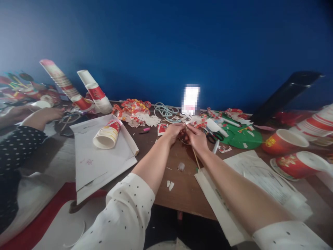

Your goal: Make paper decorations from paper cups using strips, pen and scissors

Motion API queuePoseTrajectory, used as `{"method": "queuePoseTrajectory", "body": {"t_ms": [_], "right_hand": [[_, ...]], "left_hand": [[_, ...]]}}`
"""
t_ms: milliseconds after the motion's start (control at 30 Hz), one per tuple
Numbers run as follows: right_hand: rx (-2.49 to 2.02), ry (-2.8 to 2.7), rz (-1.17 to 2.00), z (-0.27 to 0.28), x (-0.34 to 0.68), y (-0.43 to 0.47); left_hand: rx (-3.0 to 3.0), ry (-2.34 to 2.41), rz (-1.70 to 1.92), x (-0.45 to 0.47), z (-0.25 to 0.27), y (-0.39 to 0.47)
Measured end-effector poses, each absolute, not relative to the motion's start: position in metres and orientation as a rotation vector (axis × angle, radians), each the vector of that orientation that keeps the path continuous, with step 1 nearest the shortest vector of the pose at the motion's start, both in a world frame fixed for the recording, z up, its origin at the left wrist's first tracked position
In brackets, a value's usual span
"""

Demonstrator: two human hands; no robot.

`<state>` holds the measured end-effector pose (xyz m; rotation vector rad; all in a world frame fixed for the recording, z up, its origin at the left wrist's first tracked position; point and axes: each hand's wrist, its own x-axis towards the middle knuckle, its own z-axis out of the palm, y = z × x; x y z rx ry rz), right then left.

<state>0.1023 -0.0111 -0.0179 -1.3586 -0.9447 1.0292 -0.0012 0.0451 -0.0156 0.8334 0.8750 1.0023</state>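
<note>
Both my hands meet over the middle of the table, fingertips together. My left hand point(174, 132) is closed in a pinch on something small and whitish, too small to name. Beside it, my right hand point(197, 138) is closed too, and a thin stick point(196, 159) runs down from under its fingers toward the table edge. Just beyond the fingertips lie red and white paper cutouts point(199, 121). Black-handled scissors point(213, 137) rest right of my right hand. A small printed red card point(162, 129) lies left of my left hand.
A paper cup stack point(106, 136) lies on white sheets point(91, 166) at left. Red paper cups point(283, 142) stand at right, near a green disc point(241, 137). Pale blue cord point(166, 111) lies by the wall. Another person's hands point(43, 116) work at far left.
</note>
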Motion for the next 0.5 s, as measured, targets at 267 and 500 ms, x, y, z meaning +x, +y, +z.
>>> {"method": "queuePoseTrajectory", "body": {"t_ms": [267,500], "right_hand": [[-1.247,-0.887,1.108,-0.0212,0.1022,-0.0099],[-1.06,-0.781,1.317,-0.0205,0.1067,-0.0062]], "left_hand": [[0.842,0.932,1.012,0.0021,-0.0115,0.0431],[0.801,0.907,0.985,0.0,-0.0109,0.0446]]}}
